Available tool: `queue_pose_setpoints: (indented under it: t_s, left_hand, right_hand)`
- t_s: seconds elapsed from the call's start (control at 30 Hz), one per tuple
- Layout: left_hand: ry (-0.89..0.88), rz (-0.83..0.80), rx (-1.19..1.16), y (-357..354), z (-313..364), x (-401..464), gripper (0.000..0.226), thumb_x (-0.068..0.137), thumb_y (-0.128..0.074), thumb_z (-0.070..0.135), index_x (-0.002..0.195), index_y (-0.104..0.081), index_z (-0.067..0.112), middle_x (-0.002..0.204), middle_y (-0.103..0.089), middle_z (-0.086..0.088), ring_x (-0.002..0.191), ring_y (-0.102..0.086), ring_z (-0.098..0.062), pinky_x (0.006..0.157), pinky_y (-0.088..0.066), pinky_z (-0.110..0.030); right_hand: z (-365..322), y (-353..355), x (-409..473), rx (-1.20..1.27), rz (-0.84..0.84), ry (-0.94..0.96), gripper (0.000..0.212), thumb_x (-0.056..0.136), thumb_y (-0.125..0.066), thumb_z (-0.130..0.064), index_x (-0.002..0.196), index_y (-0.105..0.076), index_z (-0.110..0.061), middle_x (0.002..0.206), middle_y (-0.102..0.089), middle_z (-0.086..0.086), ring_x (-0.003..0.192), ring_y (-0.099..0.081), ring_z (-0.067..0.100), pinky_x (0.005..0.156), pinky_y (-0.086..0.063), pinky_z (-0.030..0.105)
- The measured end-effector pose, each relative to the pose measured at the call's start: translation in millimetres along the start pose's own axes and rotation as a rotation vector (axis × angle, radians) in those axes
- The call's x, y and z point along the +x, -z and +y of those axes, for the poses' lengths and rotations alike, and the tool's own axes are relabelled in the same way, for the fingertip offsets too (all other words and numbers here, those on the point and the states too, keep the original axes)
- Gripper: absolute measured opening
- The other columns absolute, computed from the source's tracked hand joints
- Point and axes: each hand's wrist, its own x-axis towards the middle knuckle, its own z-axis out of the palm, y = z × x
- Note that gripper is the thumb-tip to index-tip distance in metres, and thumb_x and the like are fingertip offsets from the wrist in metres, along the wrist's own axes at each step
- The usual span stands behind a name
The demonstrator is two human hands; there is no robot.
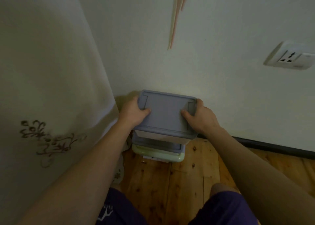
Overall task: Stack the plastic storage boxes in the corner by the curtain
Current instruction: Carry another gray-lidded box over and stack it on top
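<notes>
A storage box with a lavender lid [166, 113] is on top of a stack in the corner, against the wall. My left hand [132, 113] grips its left end, thumb on the lid. My right hand [200, 116] grips its right end the same way. Below it sits a second box with a lavender lid [158, 142], and under that a box with a pale green lid [158, 154] on the wooden floor. Whether the top box rests fully on the one below is unclear.
A cream curtain [51, 88] with brown embroidery hangs at the left, close to the stack. The white wall [204, 62] carries a socket [289, 56] at the right and a dark skirting board [272, 146]. Wooden floor [187, 182] lies in front; my knees show at the bottom.
</notes>
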Motion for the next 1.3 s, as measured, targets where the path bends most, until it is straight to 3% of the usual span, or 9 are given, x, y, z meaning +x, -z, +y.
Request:
queue_pose_setpoints:
  t_s: [0.1, 0.27, 0.53, 1.07, 1.3]
  left_hand:
    - [-0.003, -0.001, -0.016, -5.8, -12.3, 0.3, 0.057, 0.073, -0.079, 0.037, 0.122, -0.057, 0.018, 0.115, -0.065, -0.004, 0.102, -0.062, -0.025, 0.084, -0.049, -0.034]
    - [-0.005, -0.052, -0.03, -12.3, -27.8, 2.4, 0.062, 0.075, -0.079, 0.034, 0.128, -0.054, 0.016, 0.122, -0.063, -0.007, 0.109, -0.06, -0.027, 0.093, -0.05, -0.044]
    - [-0.023, -0.061, 0.002, -18.7, -43.0, 7.7, 0.071, 0.078, -0.078, 0.032, 0.138, -0.047, 0.013, 0.13, -0.058, -0.009, 0.116, -0.056, -0.029, 0.097, -0.047, -0.043]
    - [-0.078, -0.093, 0.078, -14.8, -44.9, -2.8, 0.064, 0.08, -0.073, 0.035, 0.135, -0.047, 0.016, 0.124, -0.055, -0.01, 0.11, -0.055, -0.029, 0.092, -0.048, -0.041]
    - [-0.077, -0.133, 0.129, -12.9, -46.2, -9.6, 0.065, 0.084, -0.069, 0.039, 0.14, -0.043, 0.018, 0.125, -0.053, -0.011, 0.111, -0.055, -0.031, 0.094, -0.048, -0.047]
  right_hand:
    - [3.0, -12.1, 1.7, 0.0, -0.026, 0.007, 0.079, 0.091, -0.055, -0.058, 0.147, -0.025, -0.012, 0.126, -0.059, 0.021, 0.109, -0.059, 0.04, 0.086, -0.051, 0.045]
    - [5.8, -27.5, 0.9, -0.011, -0.051, -0.002, 0.079, 0.09, -0.056, -0.057, 0.147, -0.025, -0.012, 0.126, -0.059, 0.02, 0.108, -0.059, 0.039, 0.085, -0.052, 0.045]
    - [8.0, -42.4, 4.2, -0.022, -0.075, -0.005, 0.08, 0.091, -0.057, -0.056, 0.147, -0.022, -0.013, 0.124, -0.06, 0.019, 0.105, -0.061, 0.038, 0.084, -0.054, 0.048]
    - [10.3, -48.3, -6.9, -0.047, -0.081, 0.002, 0.08, 0.093, -0.055, -0.055, 0.149, -0.02, -0.011, 0.122, -0.06, 0.019, 0.103, -0.062, 0.037, 0.084, -0.055, 0.05]
    - [9.9, -47.6, -7.5, -0.063, -0.112, 0.003, 0.078, 0.095, -0.053, -0.052, 0.151, -0.014, -0.013, 0.119, -0.062, 0.019, 0.098, -0.063, 0.036, 0.075, -0.053, 0.041]
